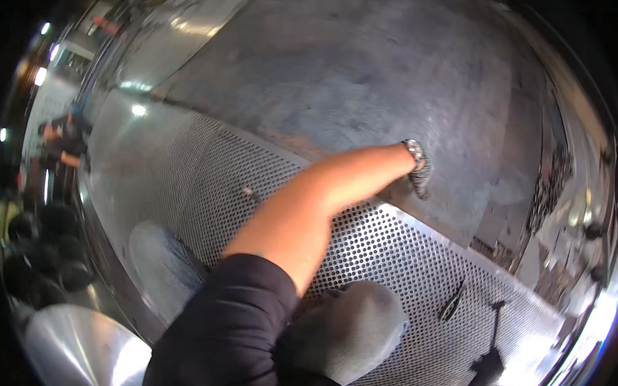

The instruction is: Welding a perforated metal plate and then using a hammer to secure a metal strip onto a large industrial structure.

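Note:
My left arm stretches across the middle, a watch at its wrist. The gloved left hand [421, 179] is at the dark flat metal sheet [359, 75], close to the edge of the perforated metal sheet [420, 250]. Its fingers point downward and are too blurred to tell whether they grip anything. At the lower right, my right hand [489, 368] in a dark glove is closed round the handle of a hammer [496, 319], whose small head points away from me. A pair of pliers [452, 305] lies on the perforated sheet, left of the hammer.
My knees [368, 320] in grey trousers are on the perforated sheet. Dark scraps [550, 191] lie along the right side. A shiny round metal piece [83, 350] stands at lower left, below several dark rounded objects [45, 250]. Another person [65, 143] is at far left.

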Action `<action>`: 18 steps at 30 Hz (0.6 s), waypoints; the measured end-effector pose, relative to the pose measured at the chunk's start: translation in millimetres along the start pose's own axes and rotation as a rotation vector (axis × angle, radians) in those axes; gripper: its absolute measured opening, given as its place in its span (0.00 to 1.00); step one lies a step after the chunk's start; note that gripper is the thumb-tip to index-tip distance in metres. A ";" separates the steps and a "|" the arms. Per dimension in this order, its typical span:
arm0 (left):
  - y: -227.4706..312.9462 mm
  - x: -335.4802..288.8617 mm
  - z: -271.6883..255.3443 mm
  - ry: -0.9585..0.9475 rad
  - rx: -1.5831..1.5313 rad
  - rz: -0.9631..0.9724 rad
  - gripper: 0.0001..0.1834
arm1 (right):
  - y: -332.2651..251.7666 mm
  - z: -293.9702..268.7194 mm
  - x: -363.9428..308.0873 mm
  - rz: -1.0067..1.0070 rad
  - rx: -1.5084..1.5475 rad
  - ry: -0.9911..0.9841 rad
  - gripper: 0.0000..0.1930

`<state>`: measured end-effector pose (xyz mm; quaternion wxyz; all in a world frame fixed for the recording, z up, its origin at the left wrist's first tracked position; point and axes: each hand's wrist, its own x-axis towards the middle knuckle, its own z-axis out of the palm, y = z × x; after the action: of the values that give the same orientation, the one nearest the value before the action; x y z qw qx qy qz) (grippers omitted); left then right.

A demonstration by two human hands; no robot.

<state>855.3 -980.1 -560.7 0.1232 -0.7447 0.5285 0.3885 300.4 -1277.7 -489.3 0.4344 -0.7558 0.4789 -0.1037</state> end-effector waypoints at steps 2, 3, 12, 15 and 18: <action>-11.4 -91.2 14.8 0.223 0.005 -0.037 0.36 | 25.9 -21.7 -15.7 0.388 0.034 -0.152 0.19; -45.5 -142.2 40.5 0.280 0.023 -0.076 0.36 | 35.0 -2.1 -10.8 0.340 0.009 -0.178 0.19; -130.2 -577.2 340.6 -0.043 -0.141 -1.059 0.35 | -7.2 237.4 51.9 -1.076 -0.667 0.133 0.13; -104.2 -630.9 450.2 -0.227 -0.440 -1.297 0.37 | -104.4 334.2 49.8 -0.527 0.319 -0.379 0.09; -96.9 -624.1 525.3 -0.193 -0.567 -1.317 0.41 | -241.3 409.3 35.6 -0.121 0.672 -0.814 0.15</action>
<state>618.3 -196.6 -491.0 0.1801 -0.8744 -0.1643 0.4196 706.3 -1039.0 -562.1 0.7965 -0.5804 0.1674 0.0256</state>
